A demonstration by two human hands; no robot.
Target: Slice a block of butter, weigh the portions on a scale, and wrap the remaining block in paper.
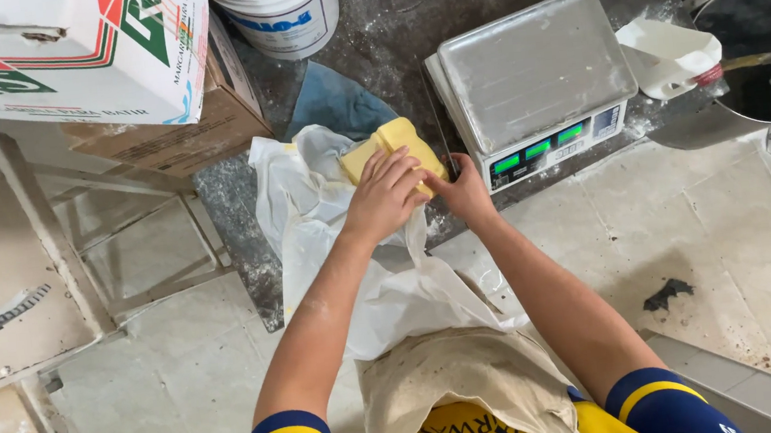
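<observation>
Yellow block (390,145) on white wrapping (308,205), gripped by both hands (385,193), beside a scale (533,72).

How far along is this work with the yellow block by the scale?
Done: the white wrapping is opened and the yellow block lies bare. In hand: the left hand presses on the block, and the right hand is at its edge. Left: the scale platform holds nothing yet.

Both bare arms reach forward, forearms converging. The left hand (385,193) lies palm-down with fingers (404,169) spread and curled slightly over what it presses. The right hand (462,191) sits just beside it, fingers tucked under and mostly hidden, wrist bent.
</observation>
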